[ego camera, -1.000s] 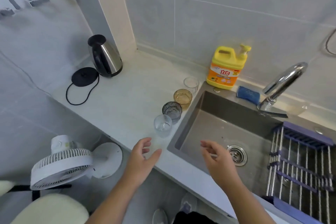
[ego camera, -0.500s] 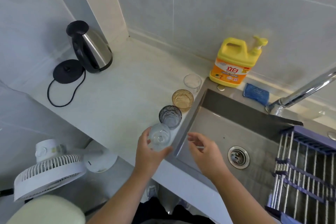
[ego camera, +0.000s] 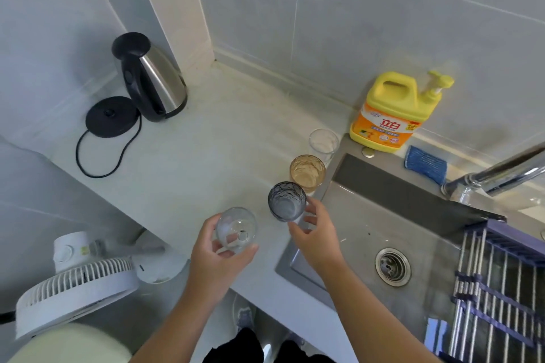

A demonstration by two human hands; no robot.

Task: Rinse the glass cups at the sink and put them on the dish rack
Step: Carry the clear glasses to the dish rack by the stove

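Your left hand (ego camera: 218, 256) now holds the clear glass cup (ego camera: 236, 230), fingers and thumb curled round its wall. The cup is tipped so its mouth faces you, and it looks to be off the table (ego camera: 206, 156), close to the near edge. A second ago this hand was spread and empty, just short of the cup; half a second ago it was closing on it.

Your right hand (ego camera: 315, 239) was also empty, hovering over the near left corner of the sink (ego camera: 383, 183). It has since gone left and far, and its fingers are wrapped round the near side of the smoky grey glass cup (ego camera: 287, 200). That cup sits upright just left of the sink rim, right against the amber glass cup (ego camera: 307, 171) beyond it. Whether it has left the table yet I cannot tell.

Two cups remain untouched in the row: the amber one and, farther back, a second clear glass cup (ego camera: 323, 141) near the yellow detergent bottle (ego camera: 389, 115).

For the task, you have gone from reaching to grasping, with one cup in each hand, so the pick-up looks about done and rinsing has not begun. No water shows at the faucet (ego camera: 501, 174), and the dish rack (ego camera: 501, 289) over the right side of the sink carries no cups. With both hands full, turning the faucet on will likely be awkward. The thin glass is slippery, so keep the two cups apart as you bring them right over the basin.
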